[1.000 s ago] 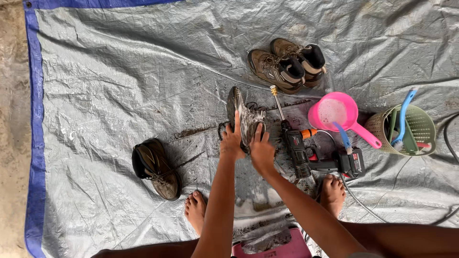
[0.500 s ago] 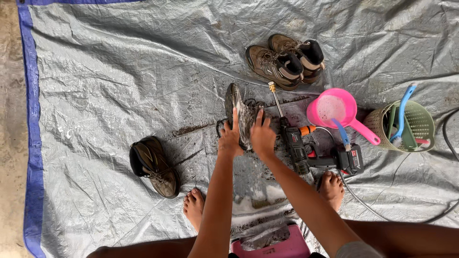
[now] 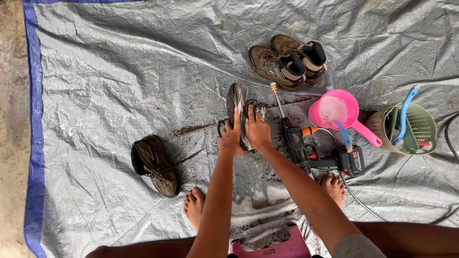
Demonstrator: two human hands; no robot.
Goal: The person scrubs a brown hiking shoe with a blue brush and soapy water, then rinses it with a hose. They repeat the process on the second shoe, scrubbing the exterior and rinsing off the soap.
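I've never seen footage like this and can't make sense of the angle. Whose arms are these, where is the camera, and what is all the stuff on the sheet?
The camera sits on a person's head and looks straight down, so the two bare arms reaching up the picture are that person's own; their bare feet show below. The left hand and right hand press on either side of a muddy, wet shoe standing on edge on a grey tarp with a blue border. A single brown shoe lies to the left, and a pair of brown boots sits above. To the right lie a black spray gun with a long nozzle, a pink scoop with suds, and a green basket holding brushes. A pink stool edge shows at the bottom.
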